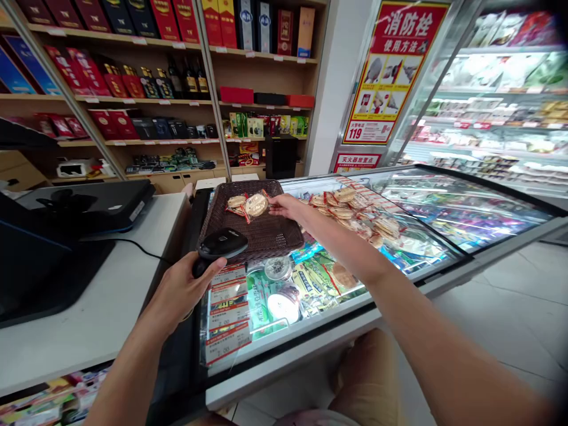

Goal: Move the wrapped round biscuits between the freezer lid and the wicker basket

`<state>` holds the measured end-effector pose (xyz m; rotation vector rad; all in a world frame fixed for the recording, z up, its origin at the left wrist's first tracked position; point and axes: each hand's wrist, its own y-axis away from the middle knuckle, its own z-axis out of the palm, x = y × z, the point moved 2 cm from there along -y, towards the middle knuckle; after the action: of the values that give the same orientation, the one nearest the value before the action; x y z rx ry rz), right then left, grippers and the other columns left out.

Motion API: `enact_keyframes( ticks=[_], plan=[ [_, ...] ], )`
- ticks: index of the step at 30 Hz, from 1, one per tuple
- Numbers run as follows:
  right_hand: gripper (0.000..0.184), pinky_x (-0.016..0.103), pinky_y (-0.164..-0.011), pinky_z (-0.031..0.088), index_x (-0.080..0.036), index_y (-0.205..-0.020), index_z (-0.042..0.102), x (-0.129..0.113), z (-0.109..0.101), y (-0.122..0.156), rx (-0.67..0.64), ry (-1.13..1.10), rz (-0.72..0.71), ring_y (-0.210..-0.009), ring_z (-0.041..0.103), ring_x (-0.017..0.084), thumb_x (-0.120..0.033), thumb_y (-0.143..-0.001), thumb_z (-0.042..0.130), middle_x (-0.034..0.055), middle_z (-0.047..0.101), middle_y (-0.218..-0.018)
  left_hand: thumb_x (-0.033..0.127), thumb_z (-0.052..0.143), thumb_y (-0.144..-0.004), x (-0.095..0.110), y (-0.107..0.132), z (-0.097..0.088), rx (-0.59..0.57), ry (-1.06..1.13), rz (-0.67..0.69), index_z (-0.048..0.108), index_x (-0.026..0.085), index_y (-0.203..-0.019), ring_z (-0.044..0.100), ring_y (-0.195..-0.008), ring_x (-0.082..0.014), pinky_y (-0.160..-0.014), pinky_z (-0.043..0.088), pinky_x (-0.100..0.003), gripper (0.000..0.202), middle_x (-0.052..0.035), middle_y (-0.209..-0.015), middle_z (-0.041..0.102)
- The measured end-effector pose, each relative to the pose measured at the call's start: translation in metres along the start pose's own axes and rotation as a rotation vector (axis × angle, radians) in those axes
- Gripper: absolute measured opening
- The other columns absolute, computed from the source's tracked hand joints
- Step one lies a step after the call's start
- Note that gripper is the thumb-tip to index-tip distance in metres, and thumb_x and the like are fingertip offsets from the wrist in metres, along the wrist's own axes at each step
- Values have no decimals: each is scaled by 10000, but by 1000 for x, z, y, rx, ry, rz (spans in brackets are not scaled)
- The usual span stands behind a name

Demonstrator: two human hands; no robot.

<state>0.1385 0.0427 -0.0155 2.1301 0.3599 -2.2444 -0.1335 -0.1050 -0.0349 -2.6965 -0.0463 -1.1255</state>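
My left hand (184,290) grips a black barcode scanner (220,244) by its handle, its head pointing over the near edge of a dark brown wicker tray (266,236). That tray rests on the glass lid of a chest freezer (399,248). My right hand (287,206) reaches across the tray's far right rim and pinches a clear packet holding a round biscuit (256,205). A second packet (236,202) lies beside it in the tray. Several more such packets (355,216) are spread on the freezer glass just right of my right hand.
A white counter (89,307) on the left carries a black till screen (39,260), a black device (89,204) and a cable. Wooden shelves (146,100) of boxed bottles stand behind. A lit refrigerated display (492,112) and a red fire-hydrant poster (393,71) are at right.
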Motion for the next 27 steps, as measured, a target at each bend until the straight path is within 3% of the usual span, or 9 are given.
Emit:
enact_keyframes(
  ticks=[2, 5, 10, 14, 18, 22, 25, 27],
  plan=[
    [68, 358, -920, 543, -195, -877, 665, -7, -20, 0, 18, -45, 58, -891, 661, 162, -157, -822, 652, 24, 703, -875, 806, 491, -786, 19, -1, 8, -15, -3, 48, 541, 218, -786, 549, -594, -189, -576, 400, -297, 590, 20, -587, 575],
    [134, 336, -885, 559, -178, -726, 591, -7, -62, 17, 91, -93, 76, -746, 640, 125, -76, -798, 639, 2, 648, -774, 787, 485, -799, 53, -2, 25, -38, -33, 128, 509, 225, -755, 530, -560, -179, -542, 378, -287, 564, 19, -561, 559],
    [172, 347, -835, 587, -177, -711, 605, 8, -131, 75, 172, -139, 32, -707, 642, 130, -153, -746, 772, -9, 631, -749, 761, 481, -791, 109, -6, 62, -70, -90, 244, 465, 239, -705, 506, -509, -167, -488, 340, -278, 530, 9, -556, 557],
    [269, 335, -828, 589, -184, -708, 612, 14, -157, 104, 176, -167, 8, -713, 644, 130, -260, -677, 868, -15, 638, -728, 755, 488, -778, 138, -8, 88, -105, -124, 301, 453, 240, -676, 521, -512, -172, -495, 351, -283, 526, 3, -551, 565],
    [256, 320, -819, 589, -178, -700, 619, 13, -174, 109, 222, -190, -14, -738, 663, 135, -269, -684, 858, -3, 657, -760, 764, 499, -771, 148, -8, 97, -137, -104, 298, 481, 236, -705, 551, -521, -180, -499, 361, -279, 532, 3, -552, 595],
    [229, 292, -807, 580, -186, -674, 575, 18, -187, 101, 370, -162, -76, -709, 641, 110, -224, -756, 785, -18, 625, -738, 778, 500, -767, 145, -6, 89, -137, -111, 251, 520, 225, -755, 559, -534, -184, -507, 370, -276, 553, 2, -562, 612],
    [204, 300, -788, 572, -192, -688, 554, 29, -181, 90, 345, -36, -32, -697, 648, 121, -215, -811, 715, -19, 613, -726, 788, 494, -769, 137, -5, 78, -126, -103, 221, 533, 214, -775, 564, -555, -183, -530, 380, -273, 575, 3, -580, 619],
    [157, 318, -786, 557, -195, -720, 573, 35, -171, 84, 281, 192, -27, -725, 659, 149, -218, -845, 665, -4, 630, -739, 792, 484, -773, 128, -4, 72, -103, -112, 202, 529, 212, -760, 567, -570, -185, -537, 374, -273, 582, -2, -588, 619]
  ],
)
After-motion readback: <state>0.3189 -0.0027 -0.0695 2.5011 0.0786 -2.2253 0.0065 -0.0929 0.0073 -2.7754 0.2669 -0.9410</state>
